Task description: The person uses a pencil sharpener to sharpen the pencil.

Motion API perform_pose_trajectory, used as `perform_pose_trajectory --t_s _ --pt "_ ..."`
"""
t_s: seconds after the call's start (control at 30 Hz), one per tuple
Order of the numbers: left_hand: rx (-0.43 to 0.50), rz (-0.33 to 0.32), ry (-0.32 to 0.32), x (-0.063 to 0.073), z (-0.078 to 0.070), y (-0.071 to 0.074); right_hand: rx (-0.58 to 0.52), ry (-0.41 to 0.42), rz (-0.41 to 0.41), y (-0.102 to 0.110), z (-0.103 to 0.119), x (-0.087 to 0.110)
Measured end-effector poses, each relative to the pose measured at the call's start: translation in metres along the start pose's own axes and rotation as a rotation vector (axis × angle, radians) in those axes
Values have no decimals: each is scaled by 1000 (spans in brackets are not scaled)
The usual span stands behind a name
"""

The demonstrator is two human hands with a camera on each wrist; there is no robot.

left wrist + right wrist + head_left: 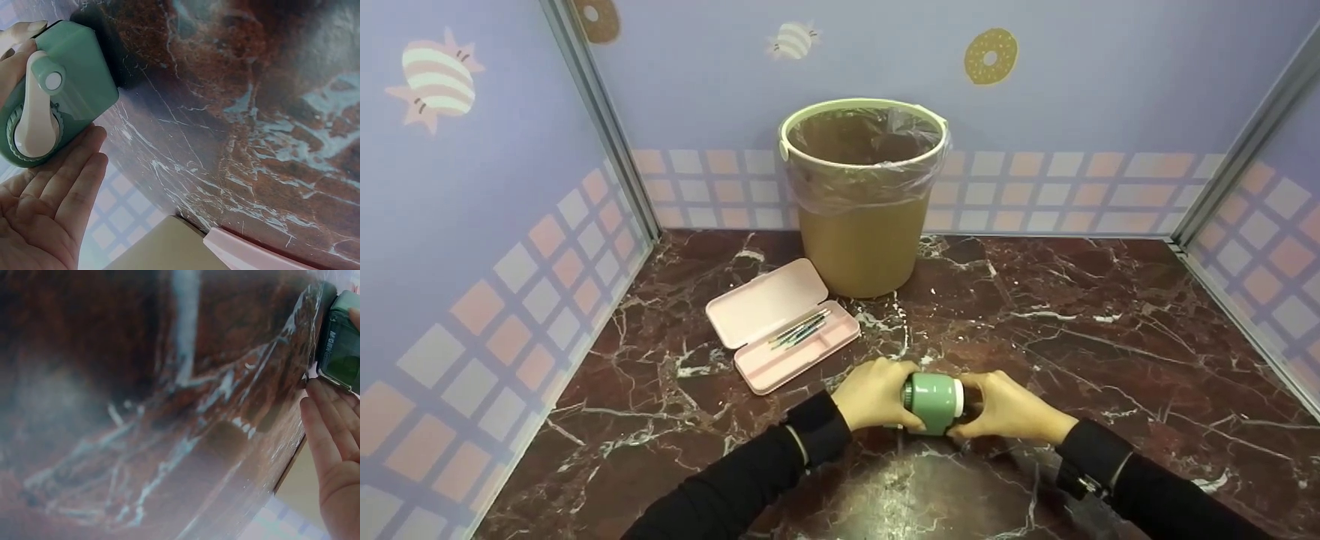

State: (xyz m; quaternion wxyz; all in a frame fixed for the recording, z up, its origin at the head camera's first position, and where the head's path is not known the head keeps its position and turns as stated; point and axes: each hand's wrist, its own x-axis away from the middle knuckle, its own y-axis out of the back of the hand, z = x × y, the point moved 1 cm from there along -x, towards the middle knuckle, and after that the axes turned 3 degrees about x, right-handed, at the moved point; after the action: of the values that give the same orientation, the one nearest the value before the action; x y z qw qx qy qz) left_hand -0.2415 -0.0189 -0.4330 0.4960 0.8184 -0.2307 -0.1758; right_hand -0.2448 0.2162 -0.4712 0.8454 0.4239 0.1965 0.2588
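A green pencil sharpener (933, 401) is held between both hands, close over the marbled table. My left hand (876, 396) grips its crank end, fingers on one side and thumb on the other. In the left wrist view the white crank handle (36, 124) faces the palm. My right hand (1011, 409) holds the opposite end, which has a white rim and a dark see-through shavings bin (340, 349). To the left of the hands lies an open pink pencil case (769, 304), with several pencils (801, 330) in its tray.
Behind the pencil case stands a tan trash bin (862, 240) lined with a clear plastic bag (855, 187). Small white flecks (896, 315) dot the table (1080, 352) near it. Patterned panels (720, 97) close off the back and both sides.
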Motion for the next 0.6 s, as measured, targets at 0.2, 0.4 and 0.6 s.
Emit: perform_pose_trajectory --t_s 0.2,0.4,0.6 --pt "-4 -8 -13 -1 1 -2 -23 -12 8 -1 0 1" --pt "2 -13 -11 -1 1 -1 -54 -34 16 -1 0 2" --pt "-12 -5 -14 -1 1 -1 -66 -28 22 0 -2 4"
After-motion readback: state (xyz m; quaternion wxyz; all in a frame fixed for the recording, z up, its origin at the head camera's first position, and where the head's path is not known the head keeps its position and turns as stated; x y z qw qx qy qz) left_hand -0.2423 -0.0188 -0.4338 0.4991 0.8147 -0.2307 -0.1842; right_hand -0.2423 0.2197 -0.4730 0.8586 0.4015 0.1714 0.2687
